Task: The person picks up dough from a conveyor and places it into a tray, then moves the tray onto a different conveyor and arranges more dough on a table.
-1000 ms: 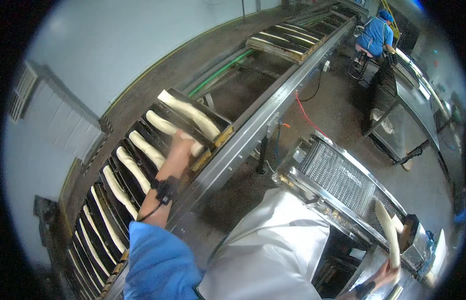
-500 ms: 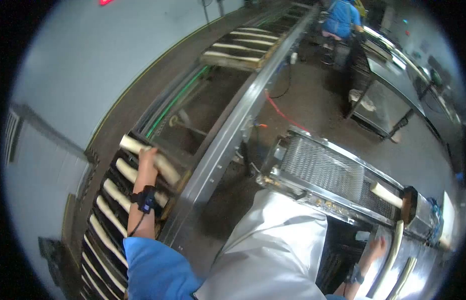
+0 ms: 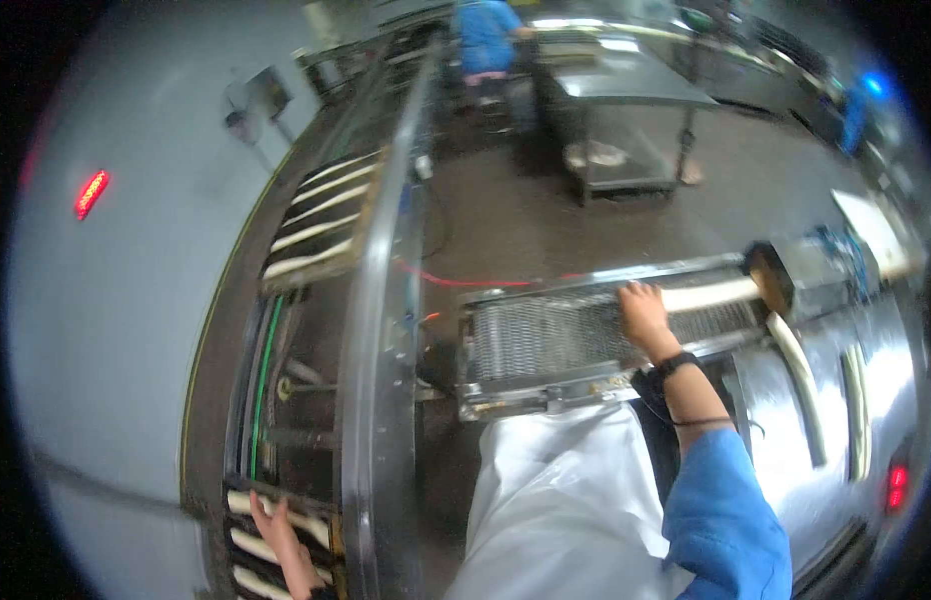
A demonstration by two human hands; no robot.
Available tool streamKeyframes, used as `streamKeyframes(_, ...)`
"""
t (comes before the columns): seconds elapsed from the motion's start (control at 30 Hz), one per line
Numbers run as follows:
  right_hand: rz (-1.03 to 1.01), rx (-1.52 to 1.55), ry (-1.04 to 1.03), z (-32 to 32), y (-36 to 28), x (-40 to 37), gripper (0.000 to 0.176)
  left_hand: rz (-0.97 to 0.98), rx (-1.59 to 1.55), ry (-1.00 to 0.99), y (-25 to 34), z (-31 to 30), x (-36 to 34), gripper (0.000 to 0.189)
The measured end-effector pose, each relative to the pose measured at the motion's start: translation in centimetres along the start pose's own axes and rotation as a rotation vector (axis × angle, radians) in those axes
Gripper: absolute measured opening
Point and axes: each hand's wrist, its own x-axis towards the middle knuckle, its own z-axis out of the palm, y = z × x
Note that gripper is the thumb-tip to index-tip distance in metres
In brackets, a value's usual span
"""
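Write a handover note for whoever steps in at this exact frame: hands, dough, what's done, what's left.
Left hand: lies open on the dough sticks in the near tray on the line.
Right hand: on the end of a dough stick on the mesh belt; grip unclear.
Done: far tray filled.
To do, likely: two dough pieces lie on the steel table.

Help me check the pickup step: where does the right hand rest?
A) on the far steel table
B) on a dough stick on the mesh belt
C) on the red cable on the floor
B: the right hand lies on the near end of the dough stick on the mesh belt.
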Motion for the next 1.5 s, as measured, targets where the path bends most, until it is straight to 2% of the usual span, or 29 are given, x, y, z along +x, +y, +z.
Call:
streamKeyframes(0.03, 0.008, 0.090, -0.055, -2.0, 1.0, 0.2, 0.046, 0.036, -0.060, -0.038, 0.7, 0.7, -0.3, 0.061)
streamKeyframes(0.1, -0.056, 0.154, 0.144, -3.4, 3.2, -0.8, 0.042, 0.085, -0.101, -0.158, 1.1, 1.6, -0.3, 0.058)
streamKeyframes(0.13, -0.062, 0.229, 0.129, -4.3, 4.4, -1.7, 0.045, 0.144, -0.084, -0.203, 1.1, 1.7, -0.2, 0.056)
streamKeyframes(0.17, 0.024, 0.377, 0.144, -7.4, 4.7, -3.6, 0.045, 0.201, -0.069, -0.244, 1.6, 2.7, -0.2, 0.055)
streamKeyframes(0.2, 0.048, 0.657, 0.326, -6.8, 7.5, -3.7, 0.036, 0.216, -0.057, -0.306, 2.7, 4.5, -0.7, 0.055)
streamKeyframes(0.27, 0.286, 1.266, 0.449, -9.4, 11.8, -8.2, 0.031, 0.361, -0.099, -0.460, 4.6, 6.9, -3.3, 0.052)
streamKeyframes(0.33, 0.474, 1.363, 0.650, -11.7, 19.0, -13.7, 0.028, 0.440, 0.200, -0.454, 8.9, 9.2, -8.0, 0.051)
streamKeyframes(0.37, 0.441, 1.504, 0.801, -9.7, 21.8, -19.5, 0.024, 0.402, 0.038, -0.568, 5.5, 10.3, -7.9, 0.050)
streamKeyframes(0.4, 0.585, 1.430, 0.879, -8.9, 25.0, -23.3, 0.020, 0.326, -0.122, -0.696, 3.7, 11.8, -6.8, 0.049)
streamKeyframes(0.43, 0.870, 1.289, 0.848, -9.0, 28.1, -27.0, 0.017, 0.333, -0.121, -0.718, 4.7, 12.7, -8.2, 0.049)
streamKeyframes(0.47, 1.000, 1.178, 0.877, -7.8, 30.1, -30.6, 0.013, 0.337, -0.113, -0.758, 5.6, 13.8, -9.8, 0.048)
streamKeyframes(0.5, 1.127, 0.838, 0.801, -8.4, 30.6, -33.4, 0.013, 0.338, -0.102, -0.798, 7.0, 14.8, -11.6, 0.047)
streamKeyframes(0.53, 1.160, 0.465, 0.692, -8.1, 31.1, -35.4, 0.021, 0.347, -0.097, -0.816, 8.6, 15.7, -13.1, 0.047)
streamKeyframes(0.6, 1.052, 0.060, 0.514, -8.3, 31.7, -37.5, 0.031, 0.486, 0.095, -0.787, 11.0, 17.2, -16.9, 0.045)
streamKeyframes(0.7, 0.827, 0.096, 0.288, -8.8, 32.4, -36.2, 0.069, 0.546, 0.074, -0.940, 14.1, 20.0, -20.5, 0.045)
streamKeyframes(0.73, 0.765, 0.117, 0.127, -8.7, 33.6, -35.1, 0.070, 0.566, 0.082, -0.957, 14.4, 20.8, -21.5, 0.045)
streamKeyframes(0.77, 0.679, 0.317, -0.041, -10.6, 34.2, -33.7, 0.070, 0.667, 0.109, -1.035, 14.6, 21.6, -22.6, 0.044)
streamKeyframes(0.8, 0.639, 0.257, 0.026, -9.3, 34.9, -32.6, 0.069, 0.766, 0.135, -1.109, 15.0, 22.2, -23.9, 0.043)
streamKeyframes(0.83, 0.586, 0.209, 0.099, -7.3, 35.7, -31.3, 0.070, 0.956, 0.304, -1.083, 16.2, 22.1, -26.7, 0.040)
streamKeyframes(0.93, 0.526, 0.121, 0.118, -7.4, 36.2, -29.1, 0.063, 1.107, 0.407, -1.155, 17.3, 22.6, -31.2, 0.039)
streamKeyframes(1.0, 0.575, 0.192, -0.008, -8.6, 37.1, -29.5, 0.063, 1.149, 0.446, -1.155, 16.9, 23.2, -32.0, 0.037)
streamKeyframes(1.07, 0.628, 0.241, 0.036, -7.3, 39.2, -30.7, 0.062, 1.182, 0.480, -1.146, 16.9, 23.2, -32.2, 0.036)
streamKeyframes(1.13, 0.667, 0.287, 0.079, -7.0, 41.5, -32.3, 0.061, 0.976, 0.557, -1.134, 17.1, 22.2, -32.3, 0.035)
streamKeyframes(1.2, 0.884, 0.406, 0.040, -7.9, 43.3, -34.0, 0.059, 1.005, 0.557, -1.093, 14.9, 22.0, -28.5, 0.036)
streamKeyframes(1.27, 0.971, 0.334, 0.068, -6.9, 46.2, -35.6, 0.060, 0.911, 0.625, -1.027, 13.4, 21.2, -25.7, 0.039)
streamKeyframes(1.33, 0.983, 0.033, 0.177, -5.5, 49.4, -37.7, 0.068, 0.867, 0.597, -1.045, 12.2, 19.9, -24.0, 0.038)
streamKeyframes(1.4, 1.097, 0.172, 0.326, -7.3, 51.3, -40.2, 0.077, 0.818, 0.568, -1.057, 13.5, 18.6, -25.4, 0.037)
streamKeyframes(1.47, 1.308, 0.090, 0.263, -6.9, 54.1, -42.1, 0.091, 0.795, 0.731, -0.947, 16.4, 16.7, -29.8, 0.036)
streamKeyframes(1.5, 1.374, 0.280, 0.091, -10.5, 53.0, -42.9, 0.103, 0.792, 0.704, -0.934, 16.4, 16.4, -29.8, 0.036)
